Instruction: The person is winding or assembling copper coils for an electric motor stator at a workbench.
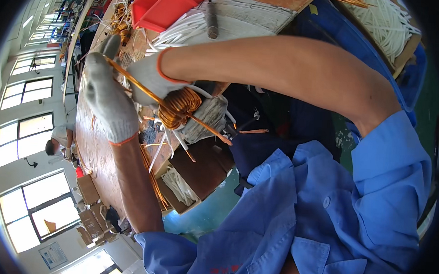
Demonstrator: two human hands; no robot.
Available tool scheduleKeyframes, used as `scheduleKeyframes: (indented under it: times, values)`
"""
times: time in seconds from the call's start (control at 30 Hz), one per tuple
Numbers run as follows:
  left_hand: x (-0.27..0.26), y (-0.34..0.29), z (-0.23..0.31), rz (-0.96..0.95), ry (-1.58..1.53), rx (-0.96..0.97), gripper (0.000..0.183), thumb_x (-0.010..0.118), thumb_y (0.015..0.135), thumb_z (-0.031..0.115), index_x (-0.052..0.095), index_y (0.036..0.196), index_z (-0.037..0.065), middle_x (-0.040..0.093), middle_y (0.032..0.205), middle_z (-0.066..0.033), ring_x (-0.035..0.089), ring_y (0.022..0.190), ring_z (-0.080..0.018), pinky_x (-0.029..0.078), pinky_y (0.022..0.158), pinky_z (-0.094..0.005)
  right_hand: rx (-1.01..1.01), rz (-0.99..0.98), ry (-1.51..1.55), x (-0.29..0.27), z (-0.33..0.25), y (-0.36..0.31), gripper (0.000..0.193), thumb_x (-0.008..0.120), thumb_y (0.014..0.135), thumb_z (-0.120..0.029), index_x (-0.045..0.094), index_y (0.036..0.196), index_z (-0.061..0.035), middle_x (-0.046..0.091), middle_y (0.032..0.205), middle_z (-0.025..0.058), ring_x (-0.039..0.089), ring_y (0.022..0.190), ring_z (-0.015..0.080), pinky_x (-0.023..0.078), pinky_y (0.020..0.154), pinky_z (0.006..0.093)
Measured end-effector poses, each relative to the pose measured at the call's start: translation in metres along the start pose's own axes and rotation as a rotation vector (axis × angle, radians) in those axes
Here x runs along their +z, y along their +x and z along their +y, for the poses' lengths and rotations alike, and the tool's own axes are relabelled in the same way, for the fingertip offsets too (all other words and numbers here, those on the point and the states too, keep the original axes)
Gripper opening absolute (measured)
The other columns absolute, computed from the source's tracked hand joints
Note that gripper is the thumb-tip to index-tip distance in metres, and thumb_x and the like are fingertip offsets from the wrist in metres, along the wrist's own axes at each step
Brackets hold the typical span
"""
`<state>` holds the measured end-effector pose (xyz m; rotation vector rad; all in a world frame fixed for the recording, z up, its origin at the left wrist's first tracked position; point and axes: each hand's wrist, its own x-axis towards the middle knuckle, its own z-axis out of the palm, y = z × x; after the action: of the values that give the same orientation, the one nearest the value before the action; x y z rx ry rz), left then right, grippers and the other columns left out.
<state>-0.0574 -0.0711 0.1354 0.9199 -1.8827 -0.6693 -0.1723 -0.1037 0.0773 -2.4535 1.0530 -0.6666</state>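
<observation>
A copper wire coil [180, 107] rests beside a grey, cloth-like wrapped block at the table's edge. From it a thick strand of copper wire [141, 86] runs up and left between my hands. My left hand [106, 95], in a grey-white knit glove with an orange cuff, closes at the strand's far end. My right hand [145, 75], gloved the same way, lies against the strand beside the left palm; its fingers are mostly hidden behind the left hand. Another wire lead [212, 130] sticks out from the coil's opposite side.
Red plastic bins [161, 9], a dark-handled tool [211, 20] and white tubes [182, 30] lie on the worktable. A cardboard box [180, 186] of white sleeves stands below the edge. Blue crates [394, 66] are at the right. Another person [60, 142] works farther off.
</observation>
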Motion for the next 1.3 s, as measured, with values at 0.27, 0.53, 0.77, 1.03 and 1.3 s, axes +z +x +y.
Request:
scheduleKeyframes:
  times: [0.27,0.53,0.77,1.03,1.3]
  values:
    - [-0.014,-0.037,-0.024,-0.183,-0.729,-0.559,0.064,0.051,0.119,0.049,0.058,0.151,-0.006,0.052,0.096,-0.0041,0.062,0.088,-0.0156,0.063,0.091,-0.0464,-0.011,0.927,0.001,0.021,-0.034,-0.164,0.021,0.066,0.100,-0.015,0.077,0.117,-0.0130,0.075,0.098,0.0130,0.076,0.084,0.0341,0.061,0.076,0.0461]
    - [-0.008,-0.059,-0.030,-0.284,-0.573,-0.359,0.053,0.044,0.121,0.040,0.065,0.132,-0.008,0.071,0.114,-0.0187,0.074,0.105,-0.0284,0.060,0.101,-0.0465,0.048,0.818,0.165,0.048,-0.092,-0.211,0.013,0.064,0.104,-0.026,0.071,0.106,-0.0162,0.061,0.078,0.0034,0.066,0.065,0.0222,0.054,0.058,0.0365]
    - [-0.017,-0.123,-0.017,-0.280,0.104,0.101,0.067,0.087,0.091,0.012,0.060,0.150,-0.006,0.072,0.129,-0.0184,0.073,0.118,-0.0276,0.058,0.105,-0.0402,0.021,0.772,1.056,-0.057,-0.133,-0.311,0.037,0.049,0.119,-0.043,0.061,0.111,-0.0089,0.060,0.090,0.0007,0.062,0.073,0.0129,0.056,0.068,0.0306]
    - [-0.008,-0.116,0.005,-0.258,0.393,0.179,0.051,0.085,0.088,0.007,0.072,0.137,-0.002,0.073,0.123,-0.0144,0.071,0.117,-0.0253,0.056,0.106,-0.0393,0.104,0.829,1.525,0.058,-0.140,-0.261,0.068,0.041,0.114,-0.067,0.065,0.090,-0.0068,0.060,0.076,0.0095,0.063,0.069,0.0258,0.055,0.078,0.0458]
    - [-0.013,-0.114,-0.006,-0.292,0.420,0.137,0.054,0.087,0.087,0.015,0.070,0.136,-0.002,0.071,0.120,-0.0182,0.072,0.111,-0.0327,0.058,0.100,-0.0418,0.013,0.964,1.531,0.097,-0.189,-0.292,0.064,0.030,0.122,-0.036,0.054,0.069,-0.0110,0.051,0.058,0.0053,0.049,0.055,0.0230,0.047,0.065,0.0421]
